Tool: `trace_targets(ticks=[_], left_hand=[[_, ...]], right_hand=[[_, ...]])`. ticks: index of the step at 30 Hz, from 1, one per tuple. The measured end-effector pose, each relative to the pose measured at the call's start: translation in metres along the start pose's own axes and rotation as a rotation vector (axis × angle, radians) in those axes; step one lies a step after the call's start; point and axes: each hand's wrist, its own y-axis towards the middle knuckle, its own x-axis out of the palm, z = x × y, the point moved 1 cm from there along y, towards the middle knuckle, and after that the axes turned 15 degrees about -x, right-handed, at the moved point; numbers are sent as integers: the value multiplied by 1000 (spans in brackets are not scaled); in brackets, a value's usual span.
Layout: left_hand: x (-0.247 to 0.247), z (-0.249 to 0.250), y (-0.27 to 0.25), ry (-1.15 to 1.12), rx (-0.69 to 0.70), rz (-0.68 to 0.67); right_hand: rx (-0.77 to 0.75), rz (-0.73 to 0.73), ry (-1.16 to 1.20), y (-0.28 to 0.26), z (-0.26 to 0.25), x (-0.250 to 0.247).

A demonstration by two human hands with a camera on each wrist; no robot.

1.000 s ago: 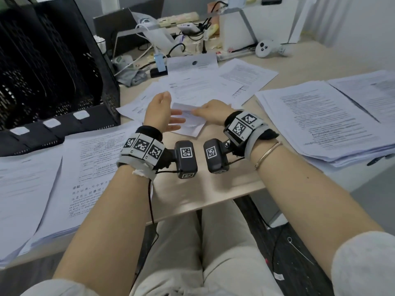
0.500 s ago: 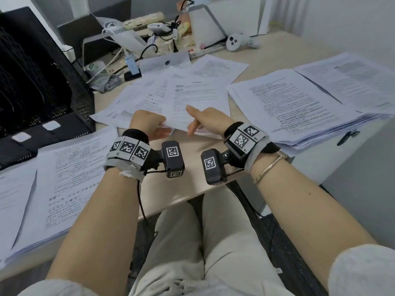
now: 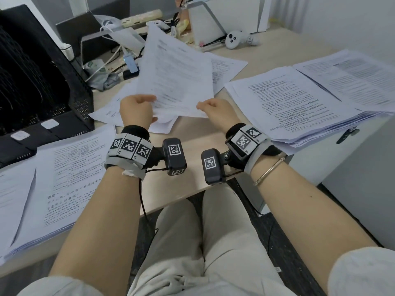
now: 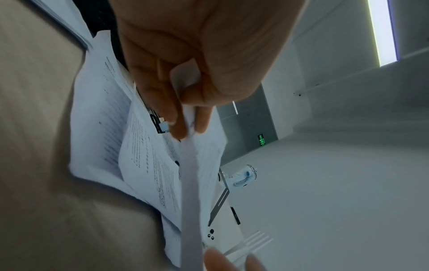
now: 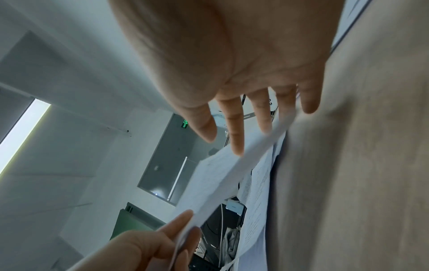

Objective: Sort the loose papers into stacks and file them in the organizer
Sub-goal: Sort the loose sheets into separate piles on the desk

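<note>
I am looking down at two bare hands lifting a sheaf of printed papers (image 3: 177, 77) off a pale wooden tabletop (image 3: 175, 182). My left hand (image 3: 135, 111) is pinching the sheaf's near left corner, thumb on one side and fingers (image 4: 173, 110) curled against the other. My right hand (image 3: 217, 112) is at the near right corner; in the head view it is seeming to pinch it, but in the wrist view its fingers (image 5: 236, 135) are spreading nearly straight along the sheet's edge, so I cannot tell whether they are gripping or only touching it. The sheaf is tilting up and away from the fingertips, clear of the loose sheets (image 3: 119, 111) lying just beneath them. Its print is too blurred to read.

Left of the left fingers, the black mesh organizer (image 3: 42, 86) is standing with blank white labels (image 3: 49, 124) along its front. Nearer me on that side, a stack (image 3: 70, 178) is showing Chinese text too small to make out. Right of the right fingers, two thick stacks (image 3: 299, 112) are lying side by side. Beyond the fingertips, a white controller (image 3: 233, 40) is resting.
</note>
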Motion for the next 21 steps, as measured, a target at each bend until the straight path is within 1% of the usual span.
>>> trace_targets(ticks=[3,5,9,14,18,21], left_hand=[[-9,2,-1,-149,84,82],[-14,2,-2,-209,110,112],[-21,0,-4,-251,140,140],[-29,-5,-11,-199,208,139],[-34,-14,-16,-134,209,85],[-40,-23,-24,-81,244,53]], right_hand=[[-46,135,48,2,0,5],[-63,184,80,2,-3,7],[-93,191,95,1,-10,9],[-103,221,77,-3,-16,10],[-66,246,50,-4,-16,14],[-55,292,8,-3,-14,14]])
